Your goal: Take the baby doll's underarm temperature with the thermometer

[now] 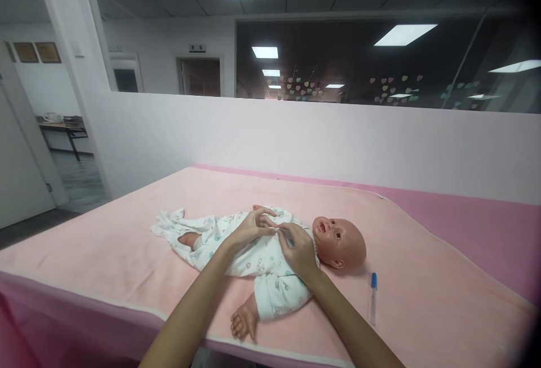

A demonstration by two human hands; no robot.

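A baby doll (pixel 344 243) lies on its back, its head toward the right and its legs toward the left. It wears a white printed baby outfit (pixel 264 255) with a loose, bunched leg end at the left. My left hand (pixel 252 229) pinches the cloth at the middle of the chest. Close beside it, my right hand (pixel 299 247) has thumb and fingers closed on the same front part, where a small white bit shows between the fingertips. Whether that bit is a tie or a fastener I cannot make out. One doll arm rests toward me, its hand (pixel 244 318) bare.
A pink padded mat (pixel 139 264) covers the table under the doll. To the right of the doll's head lies a pen with a blue cap (pixel 373 299). Behind the table stands a low white wall (pixel 316 140) with glass above it. A door (pixel 21 154) is at the far left.
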